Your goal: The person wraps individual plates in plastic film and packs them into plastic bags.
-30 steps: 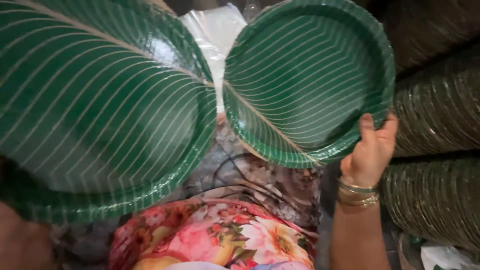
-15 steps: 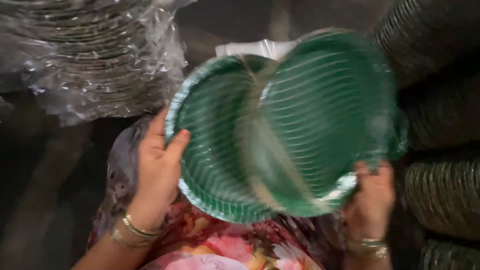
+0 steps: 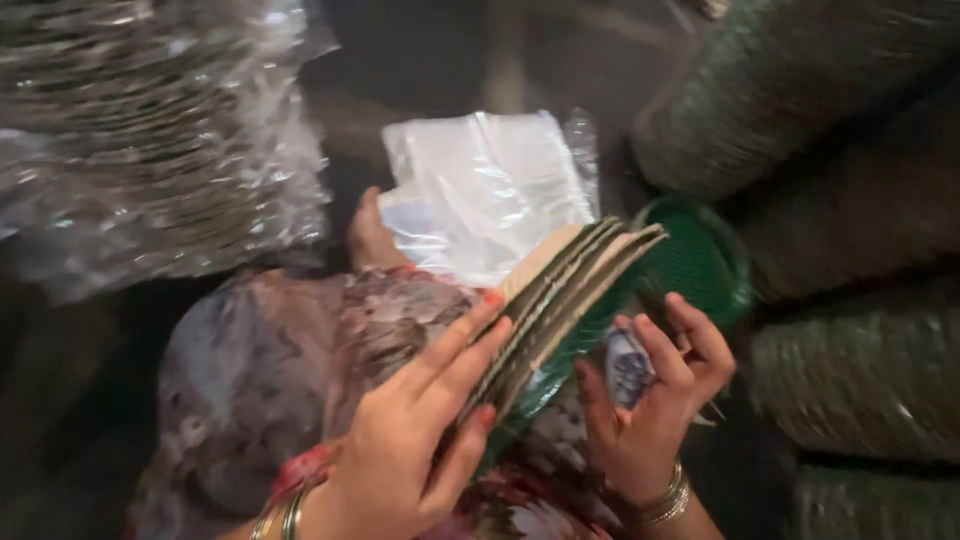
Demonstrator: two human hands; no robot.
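Observation:
A small stack of green striped paper plates (image 3: 560, 300) stands on edge over my lap, its beige backs facing left. My left hand (image 3: 420, 440) presses flat against the back of the stack, fingers spread along it. My right hand (image 3: 650, 400) supports the stack from the green front side, palm up, with a small bluish packet (image 3: 628, 368) tucked against the fingers. Another green plate (image 3: 700, 262) sits just behind the stack to the right.
Clear plastic bags (image 3: 485, 190) lie on my knees ahead. A plastic-wrapped pile of plates (image 3: 140, 140) fills the upper left. Long rolls of stacked green plates (image 3: 830, 110) lie at the right. My patterned garment (image 3: 290, 360) covers my lap.
The two plates held apart a second ago have been brought together into one stack, turned on edge and lowered toward my lap. The view has tilted down.

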